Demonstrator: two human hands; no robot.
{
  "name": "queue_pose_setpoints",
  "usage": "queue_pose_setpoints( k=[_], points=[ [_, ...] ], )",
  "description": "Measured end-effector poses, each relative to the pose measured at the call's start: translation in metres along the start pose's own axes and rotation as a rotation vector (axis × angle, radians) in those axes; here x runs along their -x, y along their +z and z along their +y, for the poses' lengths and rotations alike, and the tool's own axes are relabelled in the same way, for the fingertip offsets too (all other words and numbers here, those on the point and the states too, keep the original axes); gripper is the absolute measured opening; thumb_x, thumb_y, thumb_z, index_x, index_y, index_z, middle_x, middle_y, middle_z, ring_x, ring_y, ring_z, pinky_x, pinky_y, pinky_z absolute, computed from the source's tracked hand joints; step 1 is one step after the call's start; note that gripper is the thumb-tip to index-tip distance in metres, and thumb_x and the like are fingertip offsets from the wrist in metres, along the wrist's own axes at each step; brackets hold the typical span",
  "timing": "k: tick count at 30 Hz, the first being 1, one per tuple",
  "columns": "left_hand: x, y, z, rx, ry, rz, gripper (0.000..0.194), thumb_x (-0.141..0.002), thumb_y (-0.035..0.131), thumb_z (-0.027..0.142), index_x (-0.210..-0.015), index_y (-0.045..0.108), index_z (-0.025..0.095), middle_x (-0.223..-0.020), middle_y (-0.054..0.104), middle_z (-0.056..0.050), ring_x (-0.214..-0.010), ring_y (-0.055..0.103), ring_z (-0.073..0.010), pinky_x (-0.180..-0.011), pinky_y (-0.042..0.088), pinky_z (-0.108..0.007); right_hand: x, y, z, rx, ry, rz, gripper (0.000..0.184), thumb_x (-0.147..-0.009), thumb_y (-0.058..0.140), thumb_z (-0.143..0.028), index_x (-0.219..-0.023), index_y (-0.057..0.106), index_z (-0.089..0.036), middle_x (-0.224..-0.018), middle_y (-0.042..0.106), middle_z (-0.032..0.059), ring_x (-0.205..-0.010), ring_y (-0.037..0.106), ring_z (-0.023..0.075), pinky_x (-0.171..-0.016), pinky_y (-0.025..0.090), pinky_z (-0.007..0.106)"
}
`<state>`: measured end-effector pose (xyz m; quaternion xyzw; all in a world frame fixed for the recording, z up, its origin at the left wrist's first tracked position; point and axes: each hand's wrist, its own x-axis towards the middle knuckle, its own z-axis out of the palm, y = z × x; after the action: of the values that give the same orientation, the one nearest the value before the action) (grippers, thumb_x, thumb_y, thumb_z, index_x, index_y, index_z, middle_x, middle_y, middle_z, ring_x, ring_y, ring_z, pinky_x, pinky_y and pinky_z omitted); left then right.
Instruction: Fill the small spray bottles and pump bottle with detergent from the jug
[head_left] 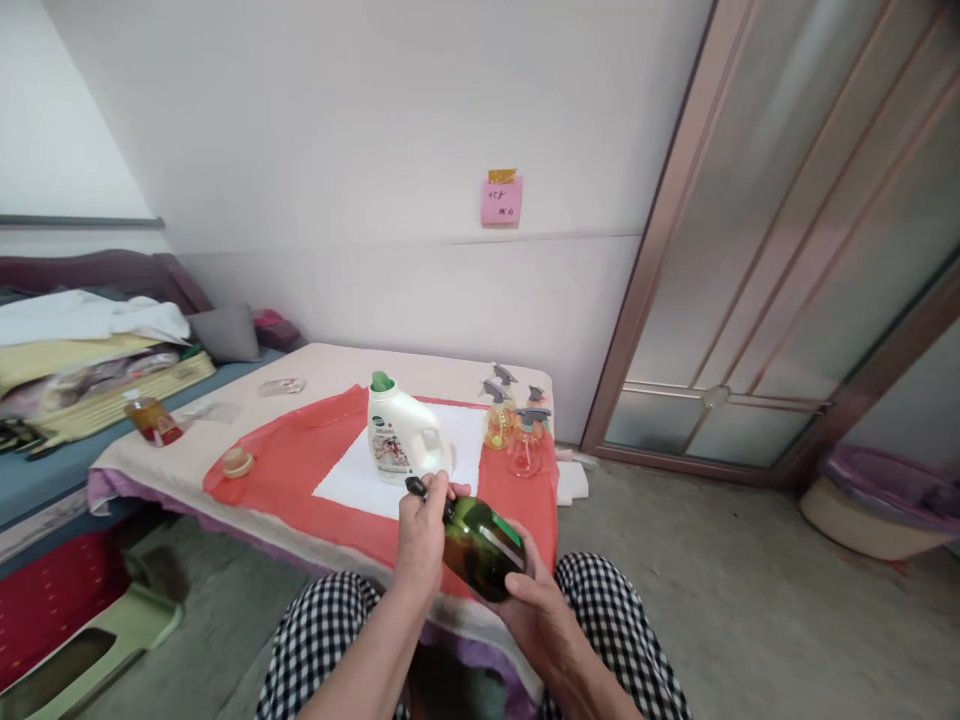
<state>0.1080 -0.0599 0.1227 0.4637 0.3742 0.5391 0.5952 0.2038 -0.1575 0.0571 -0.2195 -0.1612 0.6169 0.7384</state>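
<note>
Above the table's front edge I hold a dark green pump bottle (484,545), tilted with its top toward the left. My left hand (424,525) is closed round the black neck, and the pump nozzle pokes out past the fingers. My right hand (534,590) grips the bottle's body near its base. Just behind, a white detergent jug (394,430) with a green cap stands upright on a white sheet (341,485). Several clear spray bottles (524,450) with grey trigger heads are grouped to the right on a red cloth (292,450).
On the left of the table (330,360) are a bottle of amber liquid (154,418), a beige round lid (237,462) and a clear flat packet (282,386). A green stool (142,625) stands at lower left. A sliding door (675,420) and a basin (862,515) are to the right.
</note>
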Motion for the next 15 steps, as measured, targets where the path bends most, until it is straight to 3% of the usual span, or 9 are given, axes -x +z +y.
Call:
queue_pose_setpoints(
  k=[3, 5, 8, 11, 13, 15],
  points=[
    [-0.017, 0.007, -0.001, -0.012, -0.029, 0.080, 0.035, -0.079, 0.057, 0.049, -0.063, 0.053, 0.019, -0.072, 0.071, -0.005, -0.077, 0.067, -0.0206, -0.075, 0.047, -0.031, -0.018, 0.002, -0.001, 0.050, -0.070, 0.037, 0.072, -0.051, 0.079, -0.012, -0.114, 0.052, -0.033, -0.119, 0.062, 0.0021, -0.111, 0.056, 0.0270, -0.094, 0.042, 0.046],
    [-0.027, 0.009, -0.001, -0.028, -0.050, 0.034, 0.033, -0.079, 0.058, 0.048, -0.068, 0.058, 0.017, -0.076, 0.071, -0.006, -0.078, 0.066, -0.0208, -0.075, 0.047, -0.032, -0.028, -0.003, -0.002, 0.042, -0.067, 0.057, 0.073, -0.050, 0.079, -0.014, -0.115, 0.053, -0.033, -0.122, 0.062, 0.0034, -0.112, 0.055, 0.0284, -0.092, 0.043, 0.046],
    [-0.042, 0.006, 0.003, 0.032, -0.061, -0.296, 0.027, -0.076, 0.066, 0.038, -0.095, 0.066, 0.018, -0.100, 0.071, -0.008, -0.095, 0.064, -0.0212, -0.087, 0.045, -0.033, -0.040, -0.016, -0.008, -0.021, -0.012, 0.111, 0.059, -0.062, 0.075, -0.028, -0.117, 0.057, -0.027, -0.123, 0.063, 0.0081, -0.110, 0.057, 0.0288, -0.081, 0.049, 0.040],
    [-0.060, -0.001, 0.008, 0.087, -0.101, -0.592, 0.039, -0.072, 0.070, 0.030, -0.109, 0.066, 0.020, -0.114, 0.067, -0.008, -0.107, 0.059, -0.0226, -0.097, 0.040, -0.034, -0.048, -0.024, -0.018, -0.042, 0.064, 0.167, 0.046, -0.074, 0.067, -0.039, -0.116, 0.061, -0.020, -0.115, 0.067, 0.0123, -0.096, 0.063, 0.0254, -0.067, 0.050, 0.032],
    [-0.073, -0.005, 0.005, 0.042, -0.092, -0.606, 0.037, -0.070, 0.072, 0.031, -0.106, 0.068, 0.019, -0.107, 0.069, -0.008, -0.101, 0.061, -0.0231, -0.095, 0.041, -0.035, -0.053, -0.025, -0.023, -0.023, 0.088, 0.164, 0.045, -0.076, 0.067, -0.040, -0.116, 0.062, -0.019, -0.114, 0.068, 0.0133, -0.092, 0.064, 0.0249, -0.065, 0.050, 0.030],
    [-0.084, -0.008, -0.002, -0.072, -0.020, -0.472, 0.033, -0.065, 0.077, 0.032, -0.094, 0.069, 0.018, -0.091, 0.070, -0.006, -0.090, 0.062, -0.0221, -0.089, 0.043, -0.035, -0.058, -0.023, -0.024, -0.010, 0.079, 0.139, 0.047, -0.074, 0.070, -0.036, -0.117, 0.061, -0.020, -0.112, 0.068, 0.0123, -0.095, 0.065, 0.0256, -0.068, 0.051, 0.032]
  ],
)
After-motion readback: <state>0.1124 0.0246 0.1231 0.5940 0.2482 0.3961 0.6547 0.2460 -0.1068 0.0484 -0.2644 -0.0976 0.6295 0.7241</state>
